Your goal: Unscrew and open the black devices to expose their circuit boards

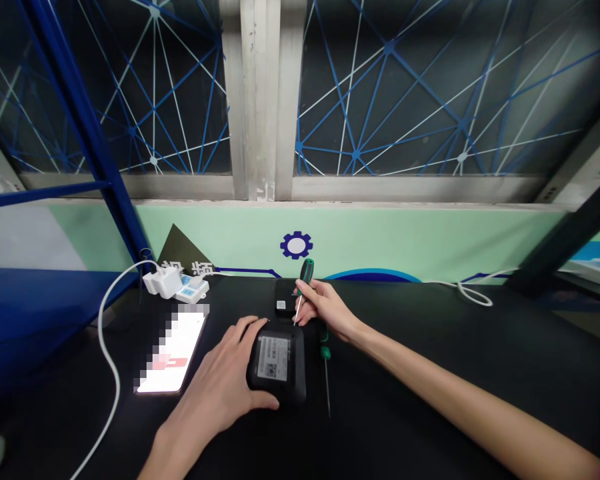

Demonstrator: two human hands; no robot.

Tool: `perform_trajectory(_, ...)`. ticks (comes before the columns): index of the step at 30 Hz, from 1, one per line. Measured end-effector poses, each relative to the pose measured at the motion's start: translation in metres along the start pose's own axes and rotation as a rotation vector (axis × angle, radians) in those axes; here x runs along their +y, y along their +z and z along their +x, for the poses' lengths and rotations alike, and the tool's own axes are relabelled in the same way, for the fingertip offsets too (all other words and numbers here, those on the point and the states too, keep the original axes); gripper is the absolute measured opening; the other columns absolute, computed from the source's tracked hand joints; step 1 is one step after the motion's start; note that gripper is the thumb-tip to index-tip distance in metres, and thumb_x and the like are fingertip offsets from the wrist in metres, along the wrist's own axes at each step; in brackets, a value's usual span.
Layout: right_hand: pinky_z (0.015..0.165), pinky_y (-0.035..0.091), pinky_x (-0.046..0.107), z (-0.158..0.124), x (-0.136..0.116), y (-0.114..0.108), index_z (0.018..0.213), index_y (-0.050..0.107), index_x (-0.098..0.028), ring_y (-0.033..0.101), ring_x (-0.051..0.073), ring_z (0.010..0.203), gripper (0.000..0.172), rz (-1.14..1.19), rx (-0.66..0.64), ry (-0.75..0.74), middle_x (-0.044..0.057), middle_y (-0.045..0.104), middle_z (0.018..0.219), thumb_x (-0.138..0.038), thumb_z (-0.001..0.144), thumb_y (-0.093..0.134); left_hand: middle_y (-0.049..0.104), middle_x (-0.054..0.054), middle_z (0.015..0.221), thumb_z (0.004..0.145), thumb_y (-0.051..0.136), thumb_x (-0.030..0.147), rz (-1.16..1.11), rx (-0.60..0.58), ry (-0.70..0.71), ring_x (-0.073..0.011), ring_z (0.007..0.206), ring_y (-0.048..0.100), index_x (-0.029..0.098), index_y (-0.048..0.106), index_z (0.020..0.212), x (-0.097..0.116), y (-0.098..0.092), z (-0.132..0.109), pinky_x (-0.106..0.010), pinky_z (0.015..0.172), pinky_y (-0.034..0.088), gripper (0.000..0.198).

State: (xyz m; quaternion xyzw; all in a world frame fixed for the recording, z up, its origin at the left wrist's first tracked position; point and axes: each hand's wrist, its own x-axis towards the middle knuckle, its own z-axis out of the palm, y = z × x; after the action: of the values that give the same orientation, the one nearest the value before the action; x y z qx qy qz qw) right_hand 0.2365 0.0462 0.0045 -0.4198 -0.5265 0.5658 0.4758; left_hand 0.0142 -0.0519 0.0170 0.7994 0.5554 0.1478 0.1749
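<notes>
A small black electronic box (299, 363) with a white printed label rests on the dark table, label side up. My left hand (233, 373) grips it from the left, fingers along its far edge and thumb at its near edge. Between the fingers of my right hand (323, 303) is a screwdriver (307, 271) with a green and black handle. Its thin shaft slants down, the tip at the box's far edge; whether it touches a screw I cannot tell. Just right of the box lies a second screwdriver (326, 355). Behind stands another black box (283, 293), partly hidden by my right hand.
A lit phone (173, 353) lies left of my left hand. Beyond it are a white power strip (193, 290) with a charger (165, 282) and a white cable (111, 360). Another white cable (473, 297) loops at the back right. A green wall (240, 233) and windows bound the table.
</notes>
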Motion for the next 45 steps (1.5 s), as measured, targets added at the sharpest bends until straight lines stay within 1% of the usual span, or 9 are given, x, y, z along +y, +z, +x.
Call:
perform_trajectory(8, 0.040, 0.054, 0.024, 0.000, 0.014, 0.001, 0.081, 0.047, -0.018, 0.067, 0.017, 0.045, 0.051, -0.131, -0.103, -0.146, -0.001, 0.064, 0.057, -0.066, 0.079, 0.065, 0.034, -0.004, 0.157, 0.065, 0.076, 0.050, 0.002, -0.087, -0.074, -0.0333, 0.139, 0.040, 0.029, 0.032, 0.151, 0.002, -0.002, -0.001, -0.043, 0.108, 0.042, 0.099)
perform_trajectory(13, 0.044, 0.054, 0.023, 0.000, 0.012, -0.002, 0.086, 0.056, -0.016, 0.065, 0.014, 0.049, 0.046, -0.160, 0.032, -0.223, 0.001, 0.064, 0.065, -0.061, 0.083, 0.064, 0.028, -0.005, 0.161, 0.065, 0.076, 0.055, 0.008, -0.126, -0.119, -0.0367, 0.145, 0.030, 0.031, 0.031, 0.153, -0.002, 0.001, 0.000, -0.048, 0.112, 0.038, 0.102)
perform_trajectory(16, 0.038, 0.042, 0.020, -0.003, 0.003, -0.006, 0.084, 0.062, -0.014, 0.051, 0.008, 0.039, 0.042, -0.223, 0.121, -0.257, -0.003, 0.057, 0.057, -0.056, 0.083, 0.066, 0.027, -0.005, 0.162, 0.066, 0.074, 0.060, 0.007, -0.141, -0.123, -0.0368, 0.146, 0.028, 0.031, 0.031, 0.153, -0.004, 0.002, 0.001, -0.049, 0.113, 0.036, 0.101)
perform_trajectory(19, 0.036, 0.035, 0.020, -0.007, -0.007, -0.008, 0.107, 0.061, -0.015, 0.045, 0.009, 0.039, 0.043, -0.235, 0.126, -0.254, -0.007, 0.052, 0.053, -0.049, 0.081, 0.068, 0.027, -0.006, 0.162, 0.066, 0.073, 0.062, 0.018, -0.147, -0.129, -0.0362, 0.148, 0.024, 0.029, 0.031, 0.153, -0.004, 0.002, 0.000, -0.049, 0.116, 0.032, 0.102)
perform_trajectory(21, 0.039, 0.037, 0.020, -0.011, -0.013, -0.009, 0.129, 0.048, -0.019, 0.049, 0.011, 0.042, 0.059, -0.302, 0.121, -0.245, -0.009, 0.054, 0.054, -0.039, 0.079, 0.069, 0.026, -0.005, 0.162, 0.066, 0.073, 0.063, 0.024, -0.151, -0.139, -0.0367, 0.148, 0.022, 0.029, 0.031, 0.154, -0.004, 0.002, 0.000, -0.051, 0.117, 0.030, 0.103)
perform_trajectory(23, 0.044, 0.039, 0.021, -0.014, -0.017, -0.011, 0.136, 0.039, -0.021, 0.052, 0.013, 0.044, 0.065, -0.394, 0.115, -0.243, -0.011, 0.052, 0.051, -0.032, 0.078, 0.067, 0.024, -0.005, 0.163, 0.067, 0.072, 0.064, 0.028, -0.161, -0.147, -0.0375, 0.148, 0.021, 0.029, 0.029, 0.155, -0.004, 0.002, -0.001, -0.053, 0.116, 0.030, 0.104)
perform_trajectory(30, 0.050, 0.034, 0.024, -0.015, -0.019, -0.017, 0.101, 0.060, -0.021, 0.049, 0.013, 0.047, 0.023, -0.863, 0.059, -0.230, -0.010, 0.045, 0.049, -0.032, 0.081, 0.062, 0.016, -0.007, 0.164, 0.074, 0.064, 0.066, 0.032, -0.130, -0.150, -0.0389, 0.148, 0.020, 0.026, 0.022, 0.157, -0.006, 0.006, -0.002, -0.055, 0.115, 0.031, 0.102)
perform_trajectory(37, 0.055, 0.034, 0.025, -0.015, -0.008, -0.012, 0.100, 0.066, -0.021, 0.057, 0.016, 0.056, 0.026, -1.145, 0.054, -0.190, -0.003, 0.062, 0.060, -0.039, 0.082, 0.066, 0.020, -0.013, 0.162, 0.074, 0.065, 0.065, 0.045, -0.097, -0.159, -0.0369, 0.147, 0.024, 0.016, 0.020, 0.158, -0.009, 0.010, -0.002, -0.051, 0.115, 0.032, 0.107)
perform_trajectory(45, 0.052, 0.028, 0.025, -0.021, -0.008, -0.003, 0.079, 0.068, -0.021, 0.056, 0.015, 0.054, 0.019, -1.263, 0.030, -0.168, -0.002, 0.062, 0.056, -0.039, 0.084, 0.064, 0.018, -0.010, 0.163, 0.077, 0.062, 0.065, 0.033, -0.152, -0.178, -0.0349, 0.147, 0.027, 0.015, 0.019, 0.158, -0.003, 0.001, -0.001, -0.047, 0.116, 0.032, 0.104)
